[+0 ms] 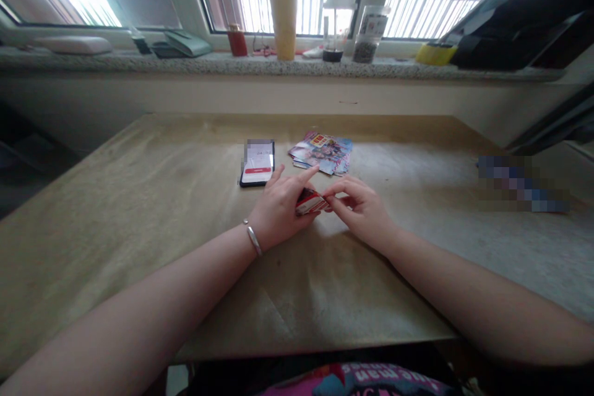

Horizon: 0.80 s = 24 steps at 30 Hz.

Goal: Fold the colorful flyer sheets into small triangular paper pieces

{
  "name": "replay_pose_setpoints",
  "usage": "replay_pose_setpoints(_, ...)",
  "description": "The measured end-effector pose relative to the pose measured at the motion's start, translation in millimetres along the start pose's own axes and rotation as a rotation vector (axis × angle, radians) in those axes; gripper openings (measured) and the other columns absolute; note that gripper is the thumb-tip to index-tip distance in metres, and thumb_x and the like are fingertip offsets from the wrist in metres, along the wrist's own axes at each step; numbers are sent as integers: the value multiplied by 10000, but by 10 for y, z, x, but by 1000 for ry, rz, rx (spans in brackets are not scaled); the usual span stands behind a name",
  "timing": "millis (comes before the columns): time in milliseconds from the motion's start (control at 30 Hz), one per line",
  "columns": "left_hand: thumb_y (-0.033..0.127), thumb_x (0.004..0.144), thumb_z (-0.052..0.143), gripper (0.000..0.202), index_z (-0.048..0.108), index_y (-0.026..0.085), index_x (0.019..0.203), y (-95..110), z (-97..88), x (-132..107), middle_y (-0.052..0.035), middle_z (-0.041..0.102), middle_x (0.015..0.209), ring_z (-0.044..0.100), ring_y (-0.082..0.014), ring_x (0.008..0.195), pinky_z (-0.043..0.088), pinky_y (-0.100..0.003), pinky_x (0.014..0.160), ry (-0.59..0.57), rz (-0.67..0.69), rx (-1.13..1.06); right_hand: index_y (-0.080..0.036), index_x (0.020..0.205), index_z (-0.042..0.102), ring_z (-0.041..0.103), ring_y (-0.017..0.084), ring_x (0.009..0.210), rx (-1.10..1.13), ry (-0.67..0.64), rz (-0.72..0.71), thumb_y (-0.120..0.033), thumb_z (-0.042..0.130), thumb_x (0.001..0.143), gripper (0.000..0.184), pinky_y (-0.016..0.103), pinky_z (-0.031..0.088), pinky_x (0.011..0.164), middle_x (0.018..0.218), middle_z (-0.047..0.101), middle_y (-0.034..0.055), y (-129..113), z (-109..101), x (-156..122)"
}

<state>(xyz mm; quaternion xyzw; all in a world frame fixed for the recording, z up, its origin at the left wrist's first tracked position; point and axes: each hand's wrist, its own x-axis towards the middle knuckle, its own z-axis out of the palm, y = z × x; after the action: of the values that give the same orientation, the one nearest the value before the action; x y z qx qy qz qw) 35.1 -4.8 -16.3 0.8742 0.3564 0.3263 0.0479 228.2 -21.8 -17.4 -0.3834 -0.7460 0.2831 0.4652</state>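
Note:
My left hand (pixel 281 204), with a silver bangle at the wrist, holds a small red-and-white packet (pixel 312 203) low over the table. Its thumb is below the packet and its index finger reaches out above. On the packet's right end, the thumb and fingers of my right hand (pixel 356 203) are pinched together. Much of the packet is covered by my fingers, so I cannot make out its exact kind. Just beyond my hands lies a loose, fanned pile of colourful picture cards (pixel 323 153). A phone (pixel 258 163) with a lit screen rests beside my left fingertips.
The table (pixel 139 210) has a blurred-out bluish object (pixel 520 185) at its right. Along the windowsill (pixel 176 65) stand a tall yellowish cup (pixel 282 9), a red jar (pixel 237 41), clear containers (pixel 370 34), a yellow object (pixel 436 54) and a black bag (pixel 520 25).

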Motion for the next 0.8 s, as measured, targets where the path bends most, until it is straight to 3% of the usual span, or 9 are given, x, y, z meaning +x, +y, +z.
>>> replay_pose_setpoints(233, 249, 775, 630, 629, 359, 214, 1342, 44, -13, 18, -20, 673, 999, 617, -197, 996, 215, -539, 1104, 28, -16, -50, -226, 869, 630, 586, 152, 875, 91, -15, -3, -298, 661, 793, 110, 264, 579, 683, 913, 585, 41, 14, 0, -10)
replay_pose_setpoints(367, 205, 747, 637, 706, 318, 209, 1377, 31, -13, 7, -47, 645, 1078, 574, -223, 1086, 217, -543, 1110, -12, -4, -42, -221, 844, 636, 590, 145, 840, 75, 19, 33, -281, 666, 790, 86, 253, 572, 642, 894, 583, 34, 51, 24, -10)
replay_pose_setpoints(500, 277, 778, 617, 720, 274, 183, 1404, 26, -20, -8, -90, 594, 1194, 510, -253, 1185, 197, -545, 1127, -75, 29, -72, -209, 792, 628, 590, 145, 810, 66, 48, 77, -289, 677, 781, 94, 245, 557, 592, 867, 581, 30, 80, 42, -3)
replay_pose_setpoints(667, 342, 919, 434, 459, 364, 173, 1339, 59, -34, 1, -93, 602, 1186, 519, -231, 1173, 184, -540, 1130, -59, -30, -163, -208, 792, 635, 583, 145, 803, 44, 45, 46, -282, 672, 788, 82, 234, 538, 563, 852, 594, 32, 61, 38, 4)
replay_pose_setpoints(800, 319, 917, 452, 289, 494, 184, 1169, 80, -43, 17, -72, 629, 1090, 566, -206, 1063, 217, -509, 1122, 37, -42, -232, -208, 795, 641, 583, 147, 813, 39, 53, 28, -254, 653, 802, 48, 243, 546, 580, 853, 592, 37, 40, 18, 4)
